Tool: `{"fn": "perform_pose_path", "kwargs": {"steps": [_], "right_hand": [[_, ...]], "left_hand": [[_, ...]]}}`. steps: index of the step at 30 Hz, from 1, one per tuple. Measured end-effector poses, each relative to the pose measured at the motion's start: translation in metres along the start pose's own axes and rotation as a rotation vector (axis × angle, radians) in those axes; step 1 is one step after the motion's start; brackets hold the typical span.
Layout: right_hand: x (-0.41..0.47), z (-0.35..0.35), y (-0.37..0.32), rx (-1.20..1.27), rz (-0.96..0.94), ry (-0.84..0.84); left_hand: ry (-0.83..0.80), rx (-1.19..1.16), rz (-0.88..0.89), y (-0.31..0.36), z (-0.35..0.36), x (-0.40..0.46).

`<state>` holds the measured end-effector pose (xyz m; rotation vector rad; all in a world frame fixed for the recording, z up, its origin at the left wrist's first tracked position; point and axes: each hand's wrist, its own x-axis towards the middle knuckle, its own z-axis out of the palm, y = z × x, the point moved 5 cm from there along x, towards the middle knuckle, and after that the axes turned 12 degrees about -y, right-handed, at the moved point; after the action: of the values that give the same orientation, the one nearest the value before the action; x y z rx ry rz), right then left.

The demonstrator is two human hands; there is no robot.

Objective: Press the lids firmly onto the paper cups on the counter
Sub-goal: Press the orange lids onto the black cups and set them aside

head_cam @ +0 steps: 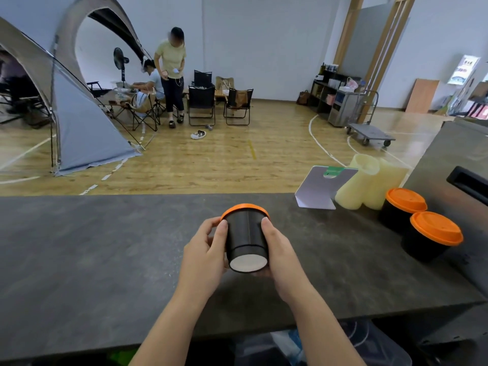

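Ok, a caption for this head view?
Both hands, left hand and right hand, hold a lidded black cup tilted over the counter.

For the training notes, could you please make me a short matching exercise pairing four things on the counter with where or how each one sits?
Things:
1. held paper cup
2. two lidded cups
3. white card stand
4. stack of pale cups

Places or states:
A. lying on its side beside the card stand
B. upright at the counter's right
C. tipped, base toward the camera, between left hand and right hand
D. propped at the counter's far edge

Pairs: 1-C, 2-B, 3-D, 4-A
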<state>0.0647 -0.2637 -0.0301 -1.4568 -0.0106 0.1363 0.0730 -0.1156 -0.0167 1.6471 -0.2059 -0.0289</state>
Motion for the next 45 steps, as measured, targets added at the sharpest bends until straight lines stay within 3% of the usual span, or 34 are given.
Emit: {"fn": "perform_pose_path", "kwargs": {"steps": [5,12,19,21,26,32,36,42,45], "right_hand": [[0.004,0.025,-0.001,-0.012,-0.061,-0.029],[0.012,0.069,0.009,0.006,-0.108,-0.051],[0.015,0.094,0.03,0.02,-0.136,0.045],[0.013,0.093,0.037,0.133,-0.098,0.067],[0.004,0.098,0.035,0.244,-0.111,0.043],[-0.012,0.111,0.02,0.154,-0.179,-0.017],[-0.023,0.117,0.012,0.06,-0.183,-0.075],[-0.048,0.128,0.002,-0.038,-0.173,-0.183],[-0.065,0.142,0.007,-0.065,-0.178,-0.228]], "left_hand": [[0.032,0.069,-0.053,-0.01,-0.026,-0.006],[0.127,0.27,0.072,0.002,-0.059,-0.018],[0.078,0.162,-0.103,-0.023,-0.089,-0.009],[0.083,0.053,-0.149,-0.033,-0.095,-0.004],[-0.097,-0.665,-0.411,-0.052,-0.096,0.0],[-0.183,-0.959,-0.429,-0.049,-0.107,-0.014],[-0.166,-0.848,-0.323,-0.04,-0.114,-0.028],[-0.016,-0.467,0.083,-0.009,-0.114,-0.068],[-0.038,-0.292,0.159,-0.005,-0.105,-0.091]]}}
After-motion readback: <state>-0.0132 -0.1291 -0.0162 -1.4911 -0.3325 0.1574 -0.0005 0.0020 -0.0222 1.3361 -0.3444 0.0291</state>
